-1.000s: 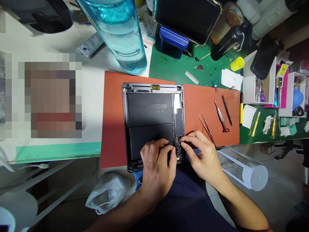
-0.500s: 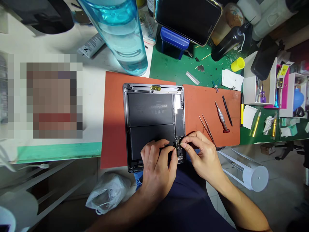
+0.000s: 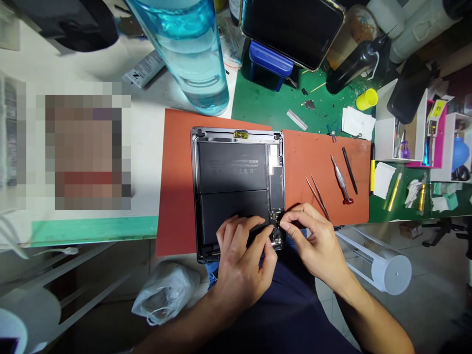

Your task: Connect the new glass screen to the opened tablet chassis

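Observation:
An opened tablet (image 3: 238,187) lies on an orange mat (image 3: 177,172), showing two black battery cells and a narrow board along its right side. My left hand (image 3: 243,255) rests on the tablet's lower part, fingers spread over the battery and thumb pressing near the board's lower end. My right hand (image 3: 313,241) pinches its thumb and forefinger at a small part on the board's lower right edge; what it pinches is too small to name.
Tweezers (image 3: 317,194), a red-tipped screwdriver (image 3: 341,179) and a black stick (image 3: 349,169) lie on the mat's right half. A large blue water bottle (image 3: 188,49) stands behind the tablet. A dark tablet screen (image 3: 291,27) leans on a blue box. White shelves (image 3: 416,128) stand right.
The view shifted slightly right. My left thumb moved a little toward the board's lower end; my right fingers stay pinched at the same spot.

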